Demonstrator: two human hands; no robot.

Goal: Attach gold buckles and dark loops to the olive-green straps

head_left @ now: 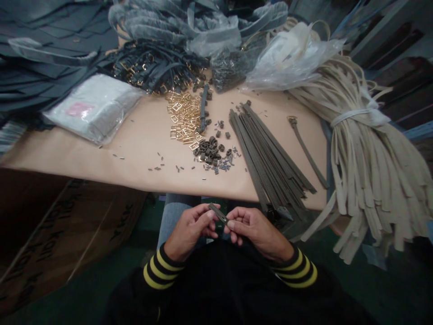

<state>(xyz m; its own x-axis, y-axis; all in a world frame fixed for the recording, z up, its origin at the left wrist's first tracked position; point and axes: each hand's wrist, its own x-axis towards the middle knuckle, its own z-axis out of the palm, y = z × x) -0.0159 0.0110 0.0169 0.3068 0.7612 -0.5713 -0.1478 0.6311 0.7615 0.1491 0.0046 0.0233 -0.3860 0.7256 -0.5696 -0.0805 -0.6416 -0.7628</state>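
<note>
Between my two hands, in front of the table edge, is a dark olive strap (218,213) with a slot cut near its lower end. My left hand (196,225) pinches its upper left part between thumb and fingers. The lower right end is pinched by my right hand (255,229). On the table ahead lie a heap of gold buckles (185,115), a small pile of dark strap loops (210,151) and loose metal staples (221,167). A bundle of dark olive straps (270,158) lies to the right, its ends hanging over the edge.
One strap with a gold buckle (307,151) lies apart. Bundled beige straps (375,135) hang off the right side. Plastic bags (287,58), a white packet (93,108) and dark buckled straps (152,67) crowd the back. A cardboard box (84,225) stands lower left.
</note>
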